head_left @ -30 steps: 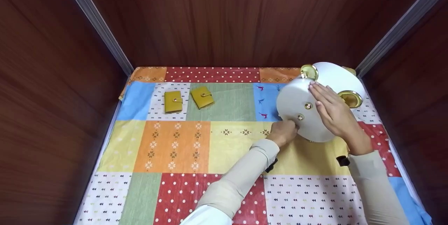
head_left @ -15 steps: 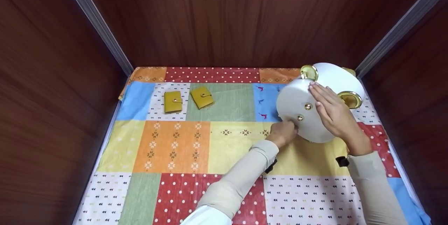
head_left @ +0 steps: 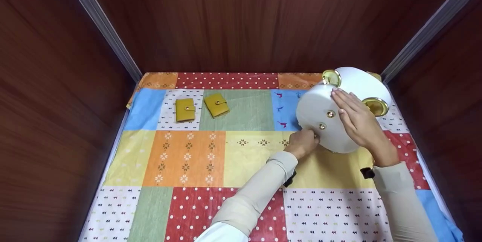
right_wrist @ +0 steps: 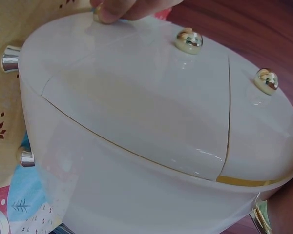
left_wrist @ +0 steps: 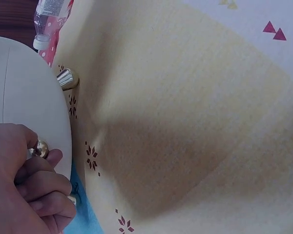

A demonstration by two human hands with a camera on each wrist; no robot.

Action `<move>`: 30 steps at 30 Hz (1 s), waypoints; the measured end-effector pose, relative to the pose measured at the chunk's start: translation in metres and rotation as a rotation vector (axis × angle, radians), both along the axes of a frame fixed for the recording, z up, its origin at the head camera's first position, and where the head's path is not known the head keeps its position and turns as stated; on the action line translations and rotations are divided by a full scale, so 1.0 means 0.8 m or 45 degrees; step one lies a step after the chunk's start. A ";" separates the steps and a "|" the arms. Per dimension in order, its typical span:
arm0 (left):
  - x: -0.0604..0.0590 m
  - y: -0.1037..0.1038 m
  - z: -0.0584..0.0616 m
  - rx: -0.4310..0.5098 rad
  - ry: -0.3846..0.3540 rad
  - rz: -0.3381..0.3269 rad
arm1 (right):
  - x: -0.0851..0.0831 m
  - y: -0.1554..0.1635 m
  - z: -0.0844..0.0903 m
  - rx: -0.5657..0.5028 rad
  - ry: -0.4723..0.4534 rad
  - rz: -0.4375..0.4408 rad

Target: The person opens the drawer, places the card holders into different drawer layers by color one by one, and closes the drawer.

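- Two pale sleeves [head_left: 260, 193] [head_left: 401, 193] are stretching over the near part of the patchwork-covered desk [head_left: 256, 163], and a small black piece [head_left: 290, 179] is showing at the left wrist, another at the right.
- The left hand [head_left: 302, 143] is working low on the knobbed face of a white box; its fingers are grasping a gold knob [left_wrist: 41, 148], pinching it from two sides, while the remaining fingers are curling in just beside it.
- That white box [head_left: 335, 136] is sitting toward the right side of the desk, its rounded face turning toward the person. Two more gold knobs [right_wrist: 189, 41] [right_wrist: 266, 80] are lining up with the pinched one, and short gold feet [right_wrist: 11, 58] are jutting from its edge.
- The right hand [head_left: 357, 119] is resting on the box's upper right part; its fingers are lying straight and released, pressing flat along the surface.
- A clear bottle [left_wrist: 50, 22] with a white cap is showing past the box's edge in the left wrist view.
- Two mustard wallets [head_left: 185, 110] [head_left: 217, 105] are lying near each other, well left of the box.
- Behind the box, a white oval panel [head_left: 361, 84] is leaning into view between two gold rims [head_left: 331, 78] [head_left: 376, 107]; whether these are joining the box is hard to tell.
- A brown wooden wall [head_left: 241, 20] is standing beyond the desk.
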State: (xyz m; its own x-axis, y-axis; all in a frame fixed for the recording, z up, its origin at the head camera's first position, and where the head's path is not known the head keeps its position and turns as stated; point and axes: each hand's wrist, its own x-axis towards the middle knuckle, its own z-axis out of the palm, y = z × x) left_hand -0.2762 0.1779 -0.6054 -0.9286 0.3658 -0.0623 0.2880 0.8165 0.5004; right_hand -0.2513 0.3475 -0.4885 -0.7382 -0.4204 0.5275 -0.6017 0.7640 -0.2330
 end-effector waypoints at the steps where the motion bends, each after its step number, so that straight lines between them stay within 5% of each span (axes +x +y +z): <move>1: 0.000 0.000 -0.001 0.007 -0.004 0.003 | 0.000 0.000 0.000 0.002 -0.001 0.000; 30: 0.019 -0.027 -0.014 0.018 0.042 0.018 | -0.001 -0.001 0.000 0.010 0.016 -0.005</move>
State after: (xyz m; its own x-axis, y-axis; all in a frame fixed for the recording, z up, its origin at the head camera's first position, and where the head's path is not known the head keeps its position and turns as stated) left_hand -0.2611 0.1564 -0.6167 -0.9351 0.3533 -0.0266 0.2931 0.8134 0.5024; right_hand -0.2524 0.3466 -0.4886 -0.7329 -0.4220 0.5336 -0.6018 0.7679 -0.2193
